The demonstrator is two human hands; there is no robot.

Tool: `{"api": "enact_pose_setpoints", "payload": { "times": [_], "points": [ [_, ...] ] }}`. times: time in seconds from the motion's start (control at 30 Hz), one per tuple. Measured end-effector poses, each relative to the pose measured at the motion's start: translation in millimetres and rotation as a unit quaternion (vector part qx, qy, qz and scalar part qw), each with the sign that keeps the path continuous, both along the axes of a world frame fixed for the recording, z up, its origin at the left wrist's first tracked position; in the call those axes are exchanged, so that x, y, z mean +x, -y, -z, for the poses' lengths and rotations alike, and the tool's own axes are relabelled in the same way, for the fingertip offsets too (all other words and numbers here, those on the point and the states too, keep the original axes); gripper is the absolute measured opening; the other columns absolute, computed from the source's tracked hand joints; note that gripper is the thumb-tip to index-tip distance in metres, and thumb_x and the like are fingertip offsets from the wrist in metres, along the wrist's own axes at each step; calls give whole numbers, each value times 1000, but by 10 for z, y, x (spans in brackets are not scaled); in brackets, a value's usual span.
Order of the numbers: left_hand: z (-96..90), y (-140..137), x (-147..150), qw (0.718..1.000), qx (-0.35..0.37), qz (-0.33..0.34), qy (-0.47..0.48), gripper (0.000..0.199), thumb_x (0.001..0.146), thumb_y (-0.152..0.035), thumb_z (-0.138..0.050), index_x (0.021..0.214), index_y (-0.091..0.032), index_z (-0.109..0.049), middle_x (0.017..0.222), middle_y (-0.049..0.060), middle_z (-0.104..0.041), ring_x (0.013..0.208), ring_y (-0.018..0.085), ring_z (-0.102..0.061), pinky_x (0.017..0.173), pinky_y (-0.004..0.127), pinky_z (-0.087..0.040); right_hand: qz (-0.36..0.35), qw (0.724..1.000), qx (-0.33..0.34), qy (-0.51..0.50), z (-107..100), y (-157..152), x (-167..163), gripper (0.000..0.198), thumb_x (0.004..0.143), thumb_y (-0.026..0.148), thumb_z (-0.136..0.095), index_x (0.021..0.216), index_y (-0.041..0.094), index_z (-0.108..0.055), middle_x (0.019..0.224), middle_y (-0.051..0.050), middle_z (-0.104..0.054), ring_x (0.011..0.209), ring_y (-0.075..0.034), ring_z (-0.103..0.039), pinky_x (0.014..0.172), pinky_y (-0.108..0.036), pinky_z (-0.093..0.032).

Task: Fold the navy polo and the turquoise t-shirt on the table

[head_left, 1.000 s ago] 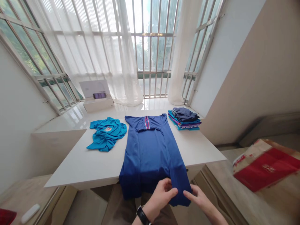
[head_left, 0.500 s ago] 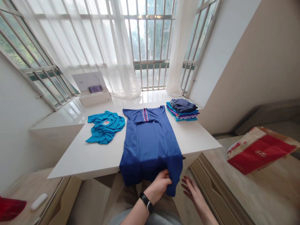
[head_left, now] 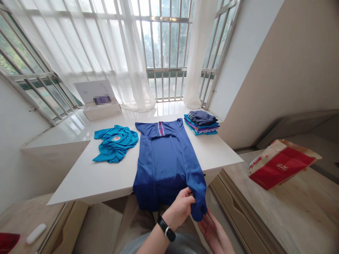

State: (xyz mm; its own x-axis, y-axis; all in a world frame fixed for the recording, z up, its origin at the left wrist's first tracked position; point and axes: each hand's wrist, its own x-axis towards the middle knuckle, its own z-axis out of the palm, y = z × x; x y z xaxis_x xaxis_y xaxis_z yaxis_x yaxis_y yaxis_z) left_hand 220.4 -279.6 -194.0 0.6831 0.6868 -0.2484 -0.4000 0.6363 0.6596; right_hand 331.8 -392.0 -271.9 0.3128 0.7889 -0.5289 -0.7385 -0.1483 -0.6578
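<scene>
A dark blue long-sleeved top [head_left: 169,155] lies over the white table, its lower part hanging past the front edge. Both sleeves are laid along its body, and a red-and-white striped band shows near its far end. My left hand [head_left: 181,208], with a black watch on the wrist, is closed on the right-hand sleeve near its lower end. At the tip of that same sleeve, my right hand [head_left: 213,231] has its fingers closed on the fabric; the sleeve partly hides them. A crumpled teal shirt [head_left: 116,143] rests left of the top.
On the table [head_left: 79,183], a stack of folded clothes [head_left: 202,122] sits at the back right. An open white box [head_left: 102,110] stands on the windowsill. To the right, a red-and-tan paper bag [head_left: 283,165] lies on a marbled surface. A white object [head_left: 36,233] is at lower left.
My right hand has moved left and closed on the sleeve's end. The left hand keeps its grip, and the sleeve's tip has shifted slightly right. The whole view has shifted a little.
</scene>
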Motion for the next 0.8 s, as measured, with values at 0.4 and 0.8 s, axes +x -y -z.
{"api": "enact_pose_setpoints", "payload": {
  "times": [0.4,0.8],
  "points": [
    [-432,43,-41,1000,-26,-5,-7,28,61,-14,-69,88,-13,-70,69,1,-63,59,11,-53,60,23,-40,43,987,42,149,-227,53,-127,60,66,54,-82,119,29,-68,125,-6,-70,122,-29,-60,102,-40,-49],
    [-480,81,-44,998,-31,-45,-22,28,58,-19,-75,85,-15,-66,69,-1,-61,60,10,-51,60,23,-38,48,994,71,68,-495,-27,-193,69,70,53,-80,132,36,-56,124,-4,-71,117,-28,-64,102,-46,-50]
  ]
}}
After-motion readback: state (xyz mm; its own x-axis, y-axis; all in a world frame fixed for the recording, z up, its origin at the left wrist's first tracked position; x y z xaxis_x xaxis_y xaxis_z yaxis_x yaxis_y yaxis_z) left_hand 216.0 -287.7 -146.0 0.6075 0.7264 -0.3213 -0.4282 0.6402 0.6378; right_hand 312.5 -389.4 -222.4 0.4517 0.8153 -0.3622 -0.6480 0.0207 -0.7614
